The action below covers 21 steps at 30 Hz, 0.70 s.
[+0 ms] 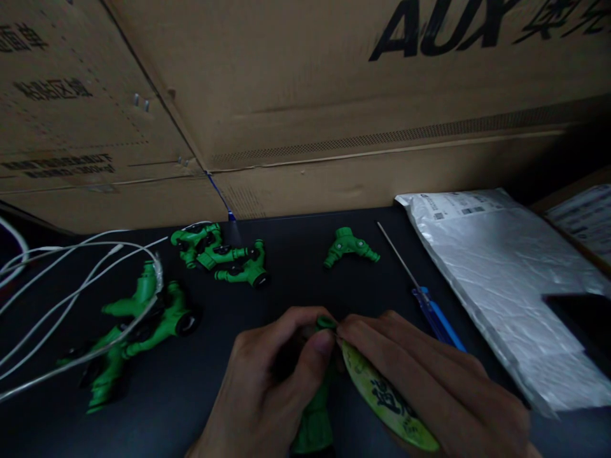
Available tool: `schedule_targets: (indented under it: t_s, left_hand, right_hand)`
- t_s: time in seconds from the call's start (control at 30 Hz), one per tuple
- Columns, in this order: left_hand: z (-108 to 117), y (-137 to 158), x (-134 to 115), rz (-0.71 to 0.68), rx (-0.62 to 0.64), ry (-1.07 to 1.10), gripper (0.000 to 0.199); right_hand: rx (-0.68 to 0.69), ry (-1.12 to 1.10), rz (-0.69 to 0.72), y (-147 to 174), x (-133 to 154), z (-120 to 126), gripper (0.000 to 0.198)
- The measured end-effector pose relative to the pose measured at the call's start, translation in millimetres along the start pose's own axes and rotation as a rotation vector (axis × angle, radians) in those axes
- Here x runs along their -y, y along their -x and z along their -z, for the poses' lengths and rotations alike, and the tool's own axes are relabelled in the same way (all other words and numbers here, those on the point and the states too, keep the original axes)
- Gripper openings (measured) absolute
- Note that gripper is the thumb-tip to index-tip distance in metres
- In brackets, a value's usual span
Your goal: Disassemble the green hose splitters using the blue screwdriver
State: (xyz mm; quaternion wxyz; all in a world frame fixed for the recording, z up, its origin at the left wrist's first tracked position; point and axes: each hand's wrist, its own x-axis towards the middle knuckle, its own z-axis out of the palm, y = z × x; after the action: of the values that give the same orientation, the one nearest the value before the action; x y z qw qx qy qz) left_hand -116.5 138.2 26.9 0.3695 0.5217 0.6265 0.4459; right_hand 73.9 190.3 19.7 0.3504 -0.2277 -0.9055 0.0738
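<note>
My left hand point(277, 375) is closed around a green plastic hose connector point(312, 423), whose upper end shows between thumb and forefinger. Pressed together, the fingers of my right hand point(429, 381) grip a flat, yellow-green, leaf-shaped object point(382, 401) printed with dark characters. Its narrow end meets the connector's upper end at my left thumb tip; what kind of object it is I cannot tell. Beyond my hands lies a green Y-shaped hose splitter point(351, 246). A screwdriver point(432, 312) with a blue handle rests to the right of it.
More green hose splitters point(162, 321) lie in a group at left, and several others point(210, 251) sit behind them. White cables point(79, 299) loop over the left side. A silver padded mailer point(501, 280) lies at right. A large cardboard box point(305, 83) walls off the back.
</note>
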Motion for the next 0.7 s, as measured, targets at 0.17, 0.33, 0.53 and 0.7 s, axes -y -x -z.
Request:
schedule_targets:
  t_s: [0.17,0.33,0.53,0.7]
  left_hand:
    - [2.6,-0.6,2.4,-0.046,-0.036,-0.063,0.025]
    - [6.5,-2.3,-0.3,-0.143,-0.027,-0.007,0.017]
    - [3.6,-3.9,1.9,-0.231,0.0,-0.034,0.028]
    - [0.1,0.8,3.8,-0.237,0.001,-0.032,0.029]
  right_hand:
    - [0.036,0.014,0.042,1.4,-2.0,-0.2,0.037]
    - [0.016,0.034,0.018,2.2,-0.3,-0.9,0.037]
    - [-0.032,0.035,-0.01,4.6,2.3,-4.2,0.033]
    - [0.008,0.076,-0.053,1.0,7.9,-0.2,0.038]
